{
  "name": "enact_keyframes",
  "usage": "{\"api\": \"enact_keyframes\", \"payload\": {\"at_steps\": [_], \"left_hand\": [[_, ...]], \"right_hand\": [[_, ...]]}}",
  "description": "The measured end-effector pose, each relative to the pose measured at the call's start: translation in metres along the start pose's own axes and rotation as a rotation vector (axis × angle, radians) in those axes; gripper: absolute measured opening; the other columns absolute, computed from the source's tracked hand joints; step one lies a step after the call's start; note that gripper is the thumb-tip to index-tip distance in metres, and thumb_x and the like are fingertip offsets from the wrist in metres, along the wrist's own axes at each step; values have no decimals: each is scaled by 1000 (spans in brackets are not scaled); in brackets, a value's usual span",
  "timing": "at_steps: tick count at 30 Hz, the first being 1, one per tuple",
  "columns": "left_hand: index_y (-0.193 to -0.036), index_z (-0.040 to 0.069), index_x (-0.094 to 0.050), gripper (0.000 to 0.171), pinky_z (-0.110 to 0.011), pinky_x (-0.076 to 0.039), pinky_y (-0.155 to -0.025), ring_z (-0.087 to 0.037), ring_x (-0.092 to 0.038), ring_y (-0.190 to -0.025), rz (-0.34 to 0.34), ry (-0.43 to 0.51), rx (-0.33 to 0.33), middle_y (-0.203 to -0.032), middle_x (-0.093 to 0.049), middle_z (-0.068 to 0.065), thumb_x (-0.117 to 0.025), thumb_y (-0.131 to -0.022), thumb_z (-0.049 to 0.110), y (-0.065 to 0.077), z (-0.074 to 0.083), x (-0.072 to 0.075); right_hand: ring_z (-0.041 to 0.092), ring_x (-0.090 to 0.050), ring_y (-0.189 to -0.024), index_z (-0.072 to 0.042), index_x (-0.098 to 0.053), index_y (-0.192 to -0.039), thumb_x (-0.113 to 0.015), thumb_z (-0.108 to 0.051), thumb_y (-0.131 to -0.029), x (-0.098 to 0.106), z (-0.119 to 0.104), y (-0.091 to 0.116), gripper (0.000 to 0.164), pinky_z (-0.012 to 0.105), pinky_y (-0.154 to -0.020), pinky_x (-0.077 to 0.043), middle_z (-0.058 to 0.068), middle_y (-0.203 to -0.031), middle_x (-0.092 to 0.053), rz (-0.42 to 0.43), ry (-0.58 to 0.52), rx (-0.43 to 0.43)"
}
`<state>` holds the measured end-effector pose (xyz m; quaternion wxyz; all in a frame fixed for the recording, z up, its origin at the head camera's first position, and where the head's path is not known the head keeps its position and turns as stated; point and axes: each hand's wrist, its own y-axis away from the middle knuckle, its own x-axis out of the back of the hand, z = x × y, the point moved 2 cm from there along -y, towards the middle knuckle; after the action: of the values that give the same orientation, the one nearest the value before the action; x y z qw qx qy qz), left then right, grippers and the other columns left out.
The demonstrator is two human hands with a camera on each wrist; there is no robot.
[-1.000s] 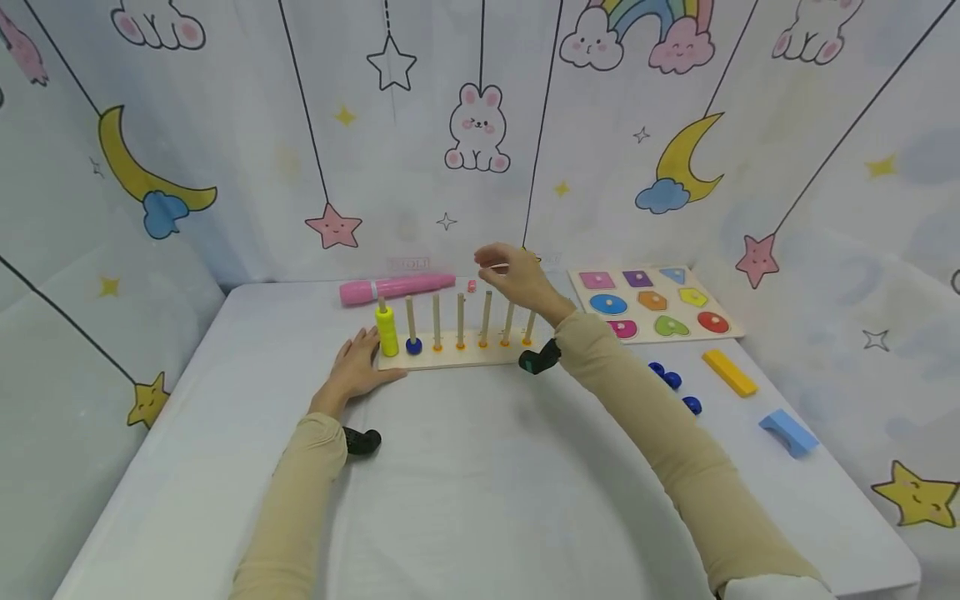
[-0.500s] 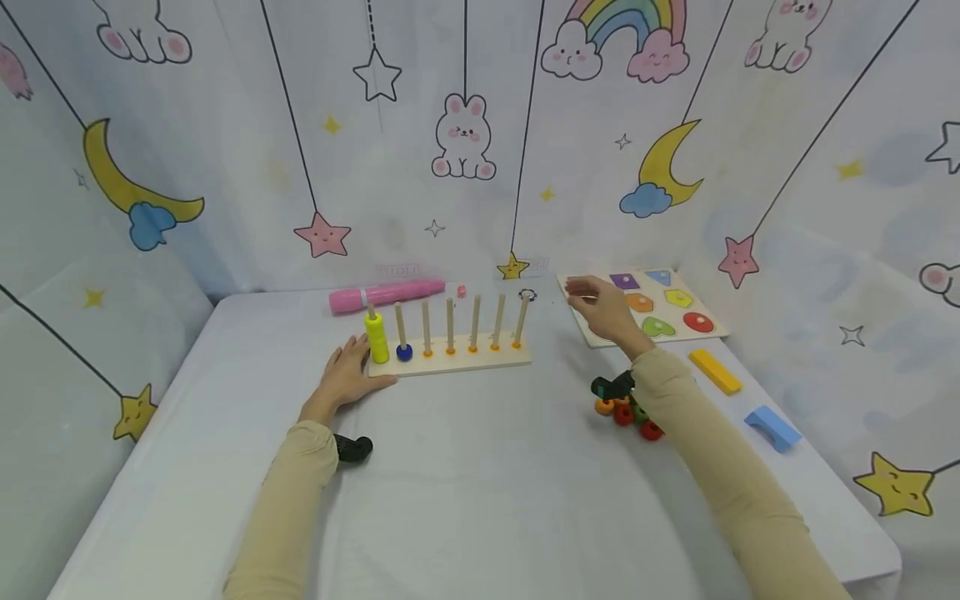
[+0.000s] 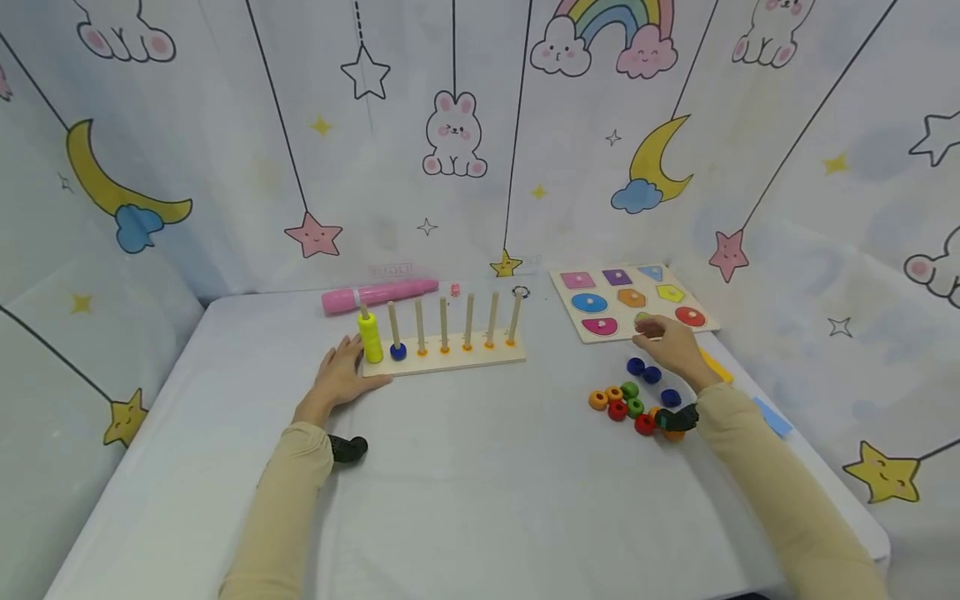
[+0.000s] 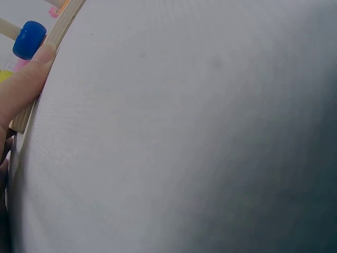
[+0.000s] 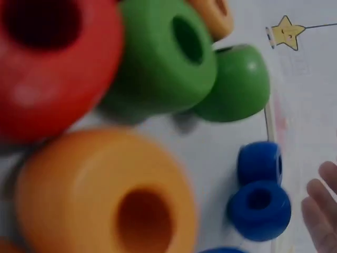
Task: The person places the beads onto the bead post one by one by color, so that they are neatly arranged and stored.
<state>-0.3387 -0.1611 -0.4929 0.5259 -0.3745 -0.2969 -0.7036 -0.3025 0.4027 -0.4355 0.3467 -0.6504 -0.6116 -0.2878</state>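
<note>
Left hand (image 3: 341, 381) spread flat against the wooden peg board (image 3: 459, 360), right hand (image 3: 672, 346) loosely bent, empty, near blue beads (image 3: 636, 367)

Head camera faces forward and down across the table (image 3: 465, 475); left-wrist camera views it closely, sharing the peg board (image 3: 444, 361) at upper left; right-wrist camera faces beads (image 5: 145, 63) at close range, shared with the head view's right half.

no readable text; faint lettering (image 3: 390, 270) on wall cloth (image 3: 382, 175) illegible
</note>
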Motion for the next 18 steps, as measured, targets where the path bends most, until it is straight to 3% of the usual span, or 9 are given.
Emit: {"api": "enact_keyframes", "payload": {"at_steps": [6,18], "left_hand": [[-148,0,-23,98,-50,5,-114,-36,0,-142,2,5,0,-155,-13,-18,-67,-80,55,1,-1,2],[-148,-1,-24,95,-50,5,-114,-36,-1,-142,7,7,-8,-155,-13,-19,-67,-82,51,2,1,2]], "right_hand": [[34,-57,-104,1,-50,-130,-64,-25,-91,-8,10,8,49,48,-88,-50,19,-116,-61,-161,33,-39],[30,-58,-97,1,-51,-130,-68,-20,-88,-10,5,12,49,45,-86,-51,18,-113,-63,-215,60,-15]]}}
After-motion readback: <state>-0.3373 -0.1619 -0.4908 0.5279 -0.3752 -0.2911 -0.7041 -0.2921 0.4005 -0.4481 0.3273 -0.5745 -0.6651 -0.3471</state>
